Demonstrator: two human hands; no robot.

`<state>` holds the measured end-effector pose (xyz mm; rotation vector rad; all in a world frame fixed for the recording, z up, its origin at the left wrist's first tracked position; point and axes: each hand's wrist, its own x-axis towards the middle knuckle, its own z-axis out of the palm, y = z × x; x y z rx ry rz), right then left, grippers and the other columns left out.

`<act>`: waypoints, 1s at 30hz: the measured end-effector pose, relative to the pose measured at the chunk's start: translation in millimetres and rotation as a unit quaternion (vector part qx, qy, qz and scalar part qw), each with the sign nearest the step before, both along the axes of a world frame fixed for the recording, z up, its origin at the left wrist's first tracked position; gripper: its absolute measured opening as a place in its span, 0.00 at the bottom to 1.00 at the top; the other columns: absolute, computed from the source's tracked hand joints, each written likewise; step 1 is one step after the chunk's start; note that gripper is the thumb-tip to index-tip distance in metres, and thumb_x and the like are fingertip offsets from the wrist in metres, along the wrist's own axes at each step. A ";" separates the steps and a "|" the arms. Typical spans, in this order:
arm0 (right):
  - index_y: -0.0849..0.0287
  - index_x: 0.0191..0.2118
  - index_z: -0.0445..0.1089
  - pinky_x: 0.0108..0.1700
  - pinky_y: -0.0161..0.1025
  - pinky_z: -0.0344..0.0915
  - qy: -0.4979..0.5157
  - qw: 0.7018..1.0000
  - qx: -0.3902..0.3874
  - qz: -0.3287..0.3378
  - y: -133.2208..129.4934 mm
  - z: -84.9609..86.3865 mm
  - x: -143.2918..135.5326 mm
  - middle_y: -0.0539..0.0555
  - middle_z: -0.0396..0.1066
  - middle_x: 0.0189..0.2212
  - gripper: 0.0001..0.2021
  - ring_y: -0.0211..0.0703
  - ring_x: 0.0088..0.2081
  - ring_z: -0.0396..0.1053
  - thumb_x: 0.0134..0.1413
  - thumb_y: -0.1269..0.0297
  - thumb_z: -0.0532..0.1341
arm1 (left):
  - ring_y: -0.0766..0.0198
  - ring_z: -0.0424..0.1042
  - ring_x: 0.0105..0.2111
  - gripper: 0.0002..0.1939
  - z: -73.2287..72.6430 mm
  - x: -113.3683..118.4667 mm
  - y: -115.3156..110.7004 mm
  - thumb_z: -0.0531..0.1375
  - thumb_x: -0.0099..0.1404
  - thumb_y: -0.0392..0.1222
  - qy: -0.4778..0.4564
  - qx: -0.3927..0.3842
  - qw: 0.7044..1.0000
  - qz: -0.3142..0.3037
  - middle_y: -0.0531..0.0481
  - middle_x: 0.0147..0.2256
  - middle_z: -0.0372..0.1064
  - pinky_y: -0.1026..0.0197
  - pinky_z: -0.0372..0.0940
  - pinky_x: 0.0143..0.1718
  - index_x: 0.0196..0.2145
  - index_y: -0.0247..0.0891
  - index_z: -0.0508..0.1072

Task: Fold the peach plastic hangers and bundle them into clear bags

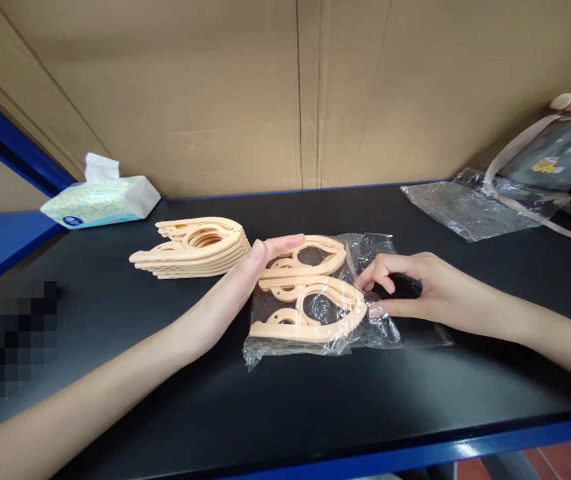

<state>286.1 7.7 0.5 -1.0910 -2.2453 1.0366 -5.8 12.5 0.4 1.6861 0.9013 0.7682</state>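
Two sets of peach-coloured folding clothes hangers point(333, 331) lie side by side in a clear plastic bag point(298, 348) on the black table. My left hand point(238, 288) stands on edge with its fingers stretched out, against the left side of the bag and the far hanger set. It holds nothing. On the other side, my right hand point(410, 287) pinches the gathered plastic of the bag between thumb and fingers, close to the hangers' rounded ends. Left of the bag sits a neat stack of several matching hangers point(195, 250), close to my left hand.
A tissue pack point(105, 200) rests at the back left. Flat clear plastic bags point(458, 207) lie at the back right, beside a transparent cup or bag with a strap point(550, 153). Cardboard point(215, 100) walls off the back. A blue rail point(415, 450) edges the table's front.
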 end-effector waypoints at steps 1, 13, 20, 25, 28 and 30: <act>0.53 0.29 0.54 0.44 0.42 0.69 -0.001 1.000 -0.006 0.001 0.5 0.8 1.9 0.52 0.81 0.43 0.19 0.46 0.42 0.77 0.59 0.57 0.67 | 0.48 0.56 0.69 0.33 0.3 0.6 -1.8 0.41 0.75 0.67 0.010 0.000 1.000 -0.002 0.52 0.67 0.61 0.47 0.63 0.66 0.64 0.47 0.65; 0.53 0.29 0.56 0.39 0.40 0.67 -0.026 0.999 0.041 0.009 5.1 3.6 7.9 0.52 0.80 0.38 0.18 0.44 0.38 0.76 0.56 0.58 0.68 | 0.47 0.47 0.72 0.37 -2.8 -4.0 -7.2 0.32 0.75 0.68 0.063 0.036 0.997 0.021 0.56 0.73 0.42 0.42 0.66 0.63 0.69 0.50 0.58; 0.53 0.30 0.56 0.37 0.39 0.64 -0.047 0.997 0.056 0.008 5.5 0.3 11.1 0.49 0.77 0.35 0.18 0.42 0.35 0.73 0.57 0.55 0.67 | 0.47 0.48 0.72 0.34 10.6 -2.7 -12.2 0.37 0.76 0.65 0.026 0.005 1.000 0.014 0.54 0.72 0.47 0.40 0.60 0.68 0.68 0.47 0.62; 0.53 0.31 0.57 0.37 0.40 0.62 -0.081 0.993 0.081 0.018 4.2 1.3 13.5 0.50 0.75 0.36 0.16 0.43 0.36 0.71 0.60 0.54 0.65 | 0.51 0.48 0.72 0.32 3.0 -2.6 -12.9 0.41 0.75 0.68 0.073 0.047 0.996 0.002 0.58 0.71 0.50 0.44 0.57 0.70 0.67 0.54 0.61; 0.53 0.32 0.59 0.37 0.40 0.61 -0.092 0.991 0.098 0.020 3.0 2.1 13.7 0.51 0.74 0.35 0.15 0.43 0.36 0.70 0.61 0.54 0.64 | 0.54 0.53 0.71 0.24 2.6 -0.6 -17.3 0.44 0.78 0.61 0.119 0.144 0.982 0.035 0.56 0.70 0.55 0.48 0.54 0.71 0.63 0.53 0.64; 0.53 0.33 0.60 0.37 0.39 0.61 -0.091 0.990 0.104 0.029 2.8 2.1 13.1 0.50 0.73 0.35 0.14 0.43 0.36 0.70 0.62 0.54 0.64 | 0.52 0.57 0.68 0.22 4.5 0.3 -19.4 0.49 0.78 0.56 0.176 0.250 0.951 0.056 0.51 0.68 0.58 0.49 0.57 0.69 0.63 0.48 0.64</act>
